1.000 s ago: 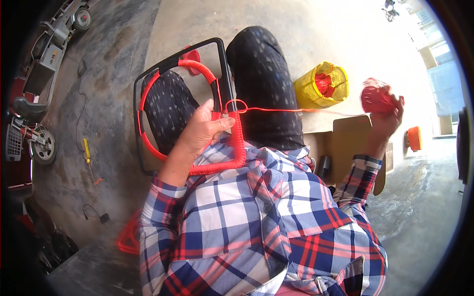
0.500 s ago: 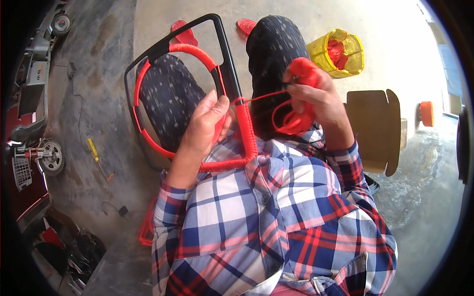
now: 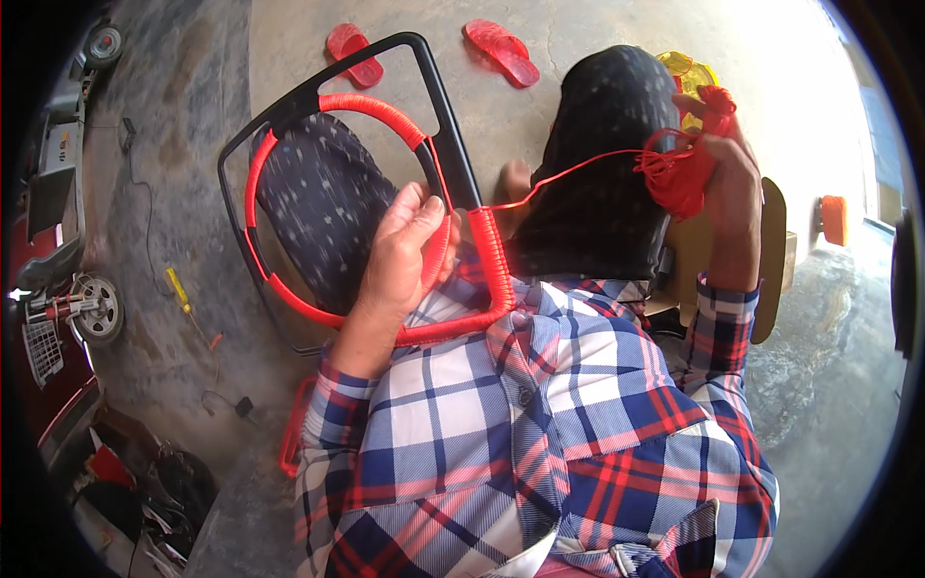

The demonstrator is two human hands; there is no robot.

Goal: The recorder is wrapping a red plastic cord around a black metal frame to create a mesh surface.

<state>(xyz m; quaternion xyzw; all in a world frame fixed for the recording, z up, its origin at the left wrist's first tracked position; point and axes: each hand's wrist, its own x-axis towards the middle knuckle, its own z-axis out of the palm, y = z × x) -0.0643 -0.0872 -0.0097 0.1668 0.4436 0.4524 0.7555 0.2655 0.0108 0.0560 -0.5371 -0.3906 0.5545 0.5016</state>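
A black frame [image 3: 447, 125] with rounded corners leans across my lap, and a ring [image 3: 371, 109] sits inside it. Red cord is wound round much of the ring and round the frame's near right corner [image 3: 494, 260]. My left hand [image 3: 397, 246] is closed around the ring's red-wrapped right side. Out to the right, above my knee, my right hand [image 3: 729, 173] grips a loose bundle of red cord [image 3: 673, 178]. One strand [image 3: 573, 171] runs from that bundle to the end of the winding on the frame's right bar.
Two red slippers [image 3: 502, 52] lie on the floor ahead. A yellow bin [image 3: 701, 72] stands partly hidden behind my right hand. An open cardboard box [image 3: 771, 260] and an orange object [image 3: 833, 222] are at the right. A yellow-handled tool [image 3: 177, 289] and vehicle wheels [image 3: 99, 306] are at the left.
My right hand has moved right and slightly away with the cord bundle, and the strand to the frame is longer. My right knee has swung right. My left hand keeps its hold.
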